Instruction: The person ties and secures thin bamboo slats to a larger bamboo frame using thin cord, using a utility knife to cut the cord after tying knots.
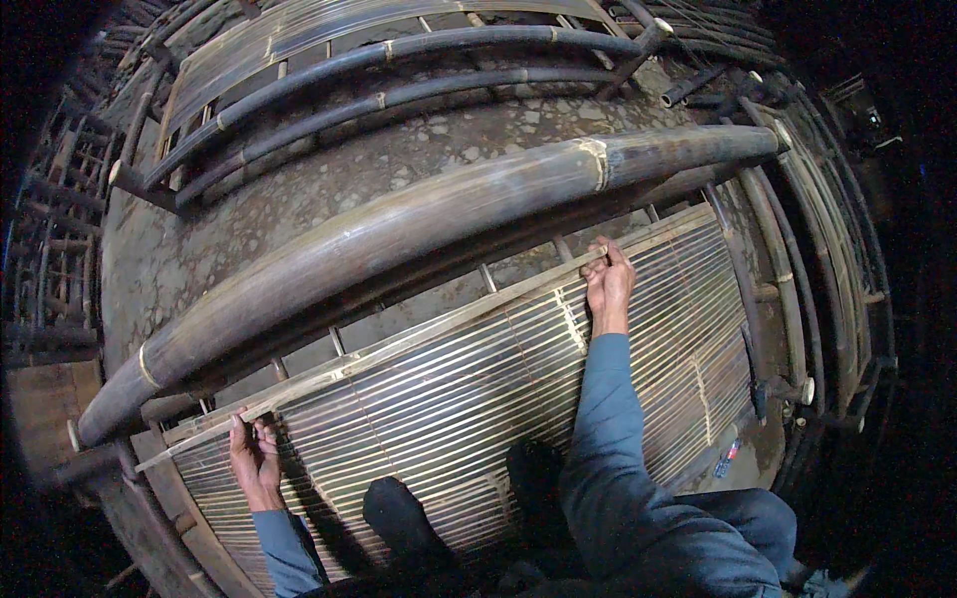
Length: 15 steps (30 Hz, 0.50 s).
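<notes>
Bamboo strip (pixel 429 332): lies along the far edge of the slatted bamboo panel (pixel 449 399), just short of the thick bamboo pole (pixel 399 229); its left end slants out beyond the panel's side.
Right hand (pixel 610 284): fingers bent and closed in a pinch on the strip, toward its right end.
Left hand (pixel 255 463): fingers partly curled, thumb at the strip near its left end; whether the grip is firm cannot be told.
Alignment risk: the strip could seat crooked if the hands press or pull unequally.
Springback risk: a long, thin strip will probably flex; early release of one end could let it jump off the edge.
Finger risk: split bamboo edges may cut or splinter bare fingertips, particularly if the strip slides through the grip.
Footing risk: the feet (pixel 397 510) appear to be on the panel; a weight shift could bend slats and disturb the strip.
</notes>
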Motion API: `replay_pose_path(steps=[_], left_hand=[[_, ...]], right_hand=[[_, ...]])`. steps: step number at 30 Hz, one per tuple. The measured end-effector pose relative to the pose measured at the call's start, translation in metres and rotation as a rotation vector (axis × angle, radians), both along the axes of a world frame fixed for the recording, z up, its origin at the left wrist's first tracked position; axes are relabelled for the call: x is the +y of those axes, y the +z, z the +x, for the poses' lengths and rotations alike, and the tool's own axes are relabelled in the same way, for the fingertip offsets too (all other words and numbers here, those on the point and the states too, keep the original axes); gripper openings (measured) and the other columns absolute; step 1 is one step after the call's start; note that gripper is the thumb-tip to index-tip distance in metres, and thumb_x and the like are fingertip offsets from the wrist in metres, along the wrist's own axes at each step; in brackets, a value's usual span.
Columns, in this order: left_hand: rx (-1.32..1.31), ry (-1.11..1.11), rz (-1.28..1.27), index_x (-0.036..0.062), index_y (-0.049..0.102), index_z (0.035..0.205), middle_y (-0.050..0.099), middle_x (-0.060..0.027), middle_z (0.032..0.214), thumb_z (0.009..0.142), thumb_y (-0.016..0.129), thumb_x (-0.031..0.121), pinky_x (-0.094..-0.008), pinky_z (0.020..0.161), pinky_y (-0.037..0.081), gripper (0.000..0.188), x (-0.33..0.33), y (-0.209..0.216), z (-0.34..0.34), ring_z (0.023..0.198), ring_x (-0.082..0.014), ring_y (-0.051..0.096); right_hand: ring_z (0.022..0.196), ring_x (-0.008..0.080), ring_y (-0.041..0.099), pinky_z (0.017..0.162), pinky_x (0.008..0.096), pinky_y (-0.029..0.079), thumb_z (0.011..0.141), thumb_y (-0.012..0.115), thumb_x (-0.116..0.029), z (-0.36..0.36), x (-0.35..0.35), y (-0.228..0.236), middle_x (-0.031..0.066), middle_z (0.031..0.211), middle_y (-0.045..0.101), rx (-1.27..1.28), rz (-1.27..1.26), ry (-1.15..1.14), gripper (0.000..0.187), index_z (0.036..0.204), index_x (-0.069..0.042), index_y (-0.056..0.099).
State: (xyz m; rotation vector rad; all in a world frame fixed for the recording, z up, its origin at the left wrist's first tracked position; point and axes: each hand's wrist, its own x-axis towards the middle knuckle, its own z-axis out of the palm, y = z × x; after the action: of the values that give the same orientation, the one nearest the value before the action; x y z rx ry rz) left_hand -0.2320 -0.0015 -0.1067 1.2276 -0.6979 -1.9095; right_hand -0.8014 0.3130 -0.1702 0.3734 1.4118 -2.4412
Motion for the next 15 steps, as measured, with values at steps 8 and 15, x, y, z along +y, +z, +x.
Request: replay_pose_path(steps=[8,15], left_hand=[[-0.049,0.079,0.016,0.009,0.066,0.114,0.062,-0.0013,0.092,0.095,0.075,0.03,-0.0262,0.069,0.055,0.029,-0.0041,-0.0018,-0.0005,0.081,-0.0111,0.06],[-0.051,0.051,0.015,0.0066,0.066,0.115,0.064,-0.0023,0.09,0.096,0.073,0.029,-0.0262,0.069,0.055,0.03,-0.0055,0.0019,0.0001,0.08,-0.0121,0.062]], right_hand=[[0.054,0.0143,0.053,0.048,0.0297,0.042,0.105,0.054,-0.018,-0.0028,-0.0036,-0.006,0.0111,0.082,0.066,0.02,0.011,-0.064,0.02,0.11,-0.001,0.063],[0.054,0.0134,0.053,0.047,0.0292,0.041,0.102,0.055,-0.016,0.0002,-0.0016,-0.0086,0.0115,0.081,0.066,0.031,-0.062,-0.064,0.018,0.109,-0.001,0.063]])
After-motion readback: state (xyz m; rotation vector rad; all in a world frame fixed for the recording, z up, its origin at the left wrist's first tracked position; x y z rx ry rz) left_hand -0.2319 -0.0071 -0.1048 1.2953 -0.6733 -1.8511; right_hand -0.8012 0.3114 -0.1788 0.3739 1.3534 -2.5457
